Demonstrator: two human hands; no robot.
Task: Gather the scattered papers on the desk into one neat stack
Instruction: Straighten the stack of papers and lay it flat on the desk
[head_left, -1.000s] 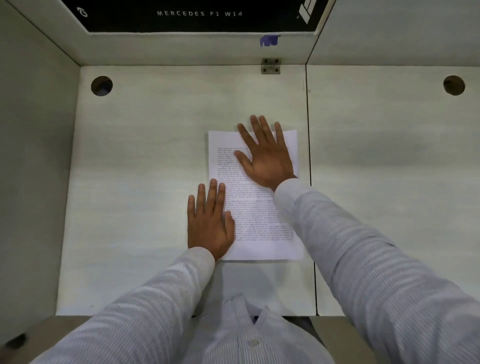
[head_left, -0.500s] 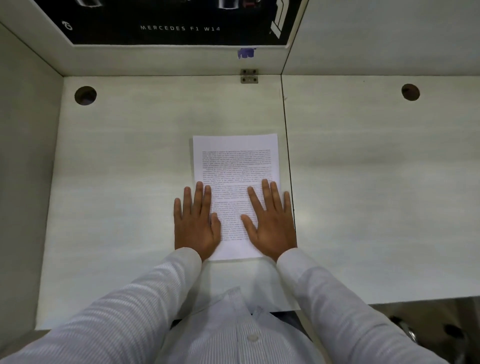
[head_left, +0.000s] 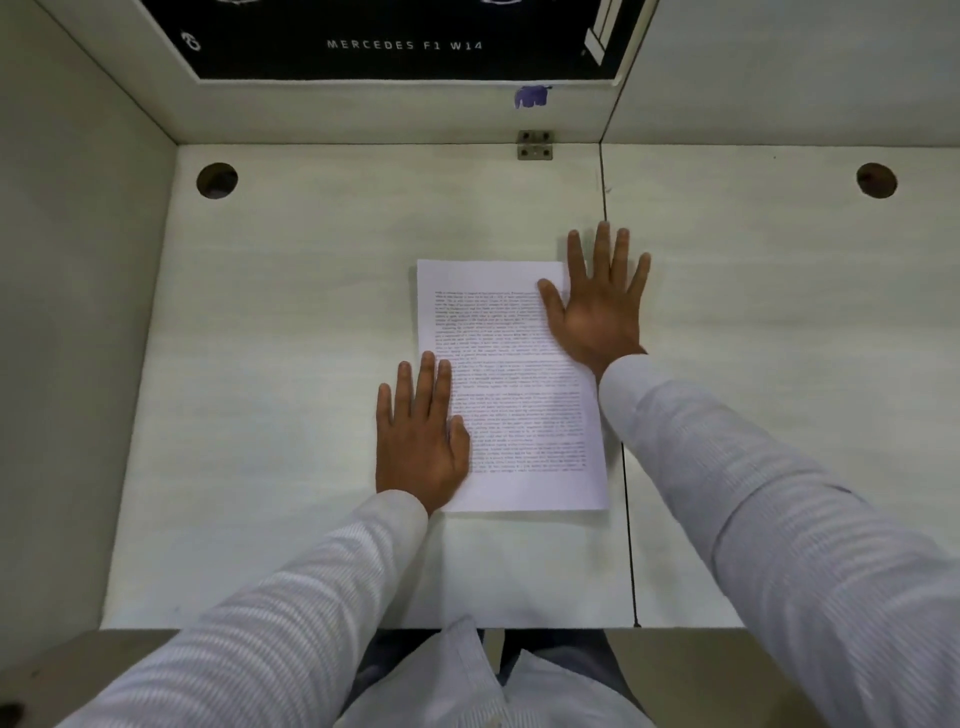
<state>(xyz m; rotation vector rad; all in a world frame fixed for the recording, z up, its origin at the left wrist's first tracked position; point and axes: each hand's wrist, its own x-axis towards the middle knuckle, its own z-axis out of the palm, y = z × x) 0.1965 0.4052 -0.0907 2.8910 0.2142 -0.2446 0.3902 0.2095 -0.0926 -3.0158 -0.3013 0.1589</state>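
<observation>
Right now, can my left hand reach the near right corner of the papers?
Probably yes: the left hand rests on the left edge of the papers, with only bare paper between.

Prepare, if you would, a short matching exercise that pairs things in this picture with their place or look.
Things:
1. left hand
2. right hand
3. poster
4. metal bracket

Place or look:
A. black with white lettering
B. flat on the lower left edge of the papers
C. at the far edge of the desk
D. flat over the papers' upper right edge

Pairs: 1-B, 2-D, 3-A, 4-C
</observation>
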